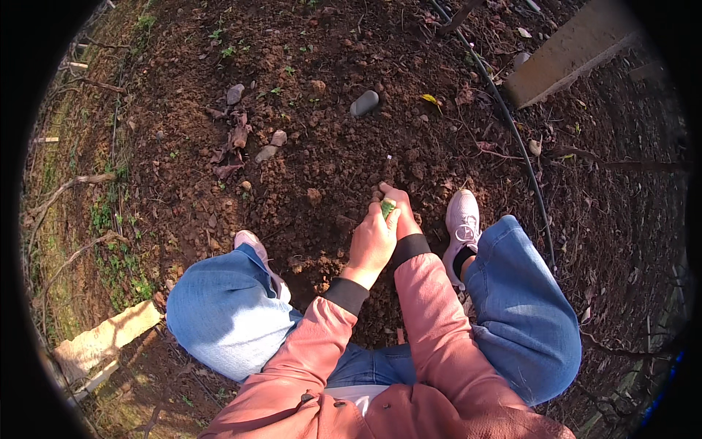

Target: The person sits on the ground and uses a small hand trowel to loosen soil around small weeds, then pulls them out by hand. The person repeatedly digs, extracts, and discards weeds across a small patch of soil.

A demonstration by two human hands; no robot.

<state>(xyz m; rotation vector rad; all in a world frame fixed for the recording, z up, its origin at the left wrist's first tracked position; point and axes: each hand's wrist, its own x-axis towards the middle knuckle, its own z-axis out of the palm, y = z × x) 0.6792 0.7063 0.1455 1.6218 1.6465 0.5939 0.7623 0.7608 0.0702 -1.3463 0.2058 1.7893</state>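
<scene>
My left hand (pixel 371 241) is closed over a small green object (pixel 388 207), of which one end shows between my two hands; it may be a packet or a piece of a plant, I cannot tell which. Close against it on the right is my right hand (pixel 403 211), its fingers pointing away from me towards the soil. My left hand partly covers it, so its hold on the green object is unclear. Beneath both hands lies loose brown soil (pixel 312 219) with clods. A tiny white piece (pixel 389 157) rests on the soil just beyond my fingertips.
My pink shoes (pixel 463 219) stand on either side. Farther off lie a smooth grey stone (pixel 364 103), paler stones (pixel 266 153) and dry leaves (pixel 239 136). A black hose (pixel 510 118) curves along the right, near a concrete post (pixel 565 55). Bare branches (pixel 77 186) reach in from the left.
</scene>
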